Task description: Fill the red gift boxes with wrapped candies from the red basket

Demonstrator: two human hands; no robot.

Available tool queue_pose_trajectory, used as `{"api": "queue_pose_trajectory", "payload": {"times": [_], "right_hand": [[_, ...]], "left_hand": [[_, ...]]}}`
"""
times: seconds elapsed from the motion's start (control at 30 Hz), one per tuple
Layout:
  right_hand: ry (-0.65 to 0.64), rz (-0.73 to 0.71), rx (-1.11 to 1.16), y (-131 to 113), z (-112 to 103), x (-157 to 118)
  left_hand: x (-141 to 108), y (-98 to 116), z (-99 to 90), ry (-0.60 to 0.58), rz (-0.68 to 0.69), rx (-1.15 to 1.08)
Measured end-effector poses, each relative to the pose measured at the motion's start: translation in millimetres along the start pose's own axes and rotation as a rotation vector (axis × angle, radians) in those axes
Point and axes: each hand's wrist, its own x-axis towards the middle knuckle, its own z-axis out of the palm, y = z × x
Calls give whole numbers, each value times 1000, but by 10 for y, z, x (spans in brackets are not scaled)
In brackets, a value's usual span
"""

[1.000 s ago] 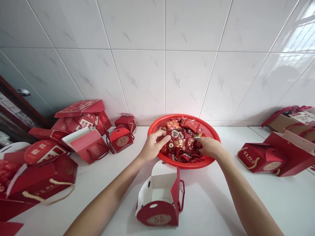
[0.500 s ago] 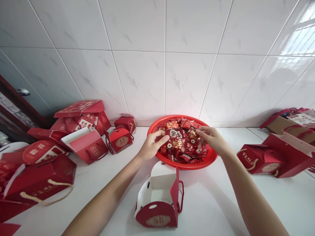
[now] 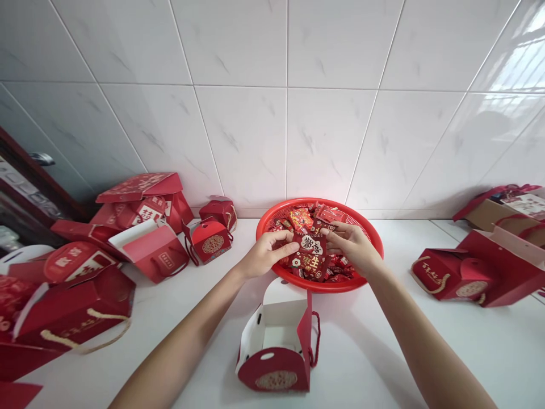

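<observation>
My left hand [image 3: 264,254] pinches a dark red candy packet [image 3: 310,253] with white and gold lettering, held over a red plastic basket [image 3: 376,241]. From the other side, my right hand [image 3: 354,247] is closed with its fingertips at a second dark red packet, mostly hidden behind the first. More red wrapped candies [image 3: 300,217] fill the basket. Directly in front of it stands an open red gift box [image 3: 275,363], white inside, with a dark red cord handle [image 3: 315,341] on its right side. Nothing lies on the visible part of its floor.
Red gift boxes [image 3: 85,304] crowd the left side of the white counter [image 3: 370,352], some with rope handles. A small red box [image 3: 209,238] stands left of the basket. Further red boxes [image 3: 451,274] and a cardboard box [image 3: 483,220] are at right. A tiled wall [image 3: 327,147] rises behind.
My right hand has moved left, bringing its packet in behind the one in my left hand. The two hands are closer together. The view has shifted slightly.
</observation>
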Motion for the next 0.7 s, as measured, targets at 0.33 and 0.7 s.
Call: {"api": "queue_pose_trajectory", "payload": {"times": [0.33,0.7], "right_hand": [[87,25,-12,-23,-24,5],[423,-110,-888,6,-504,111]], "left_hand": [[2,-14,-3,-3,-37,-78],[22,-44,-7,208,-101,-370]]}}
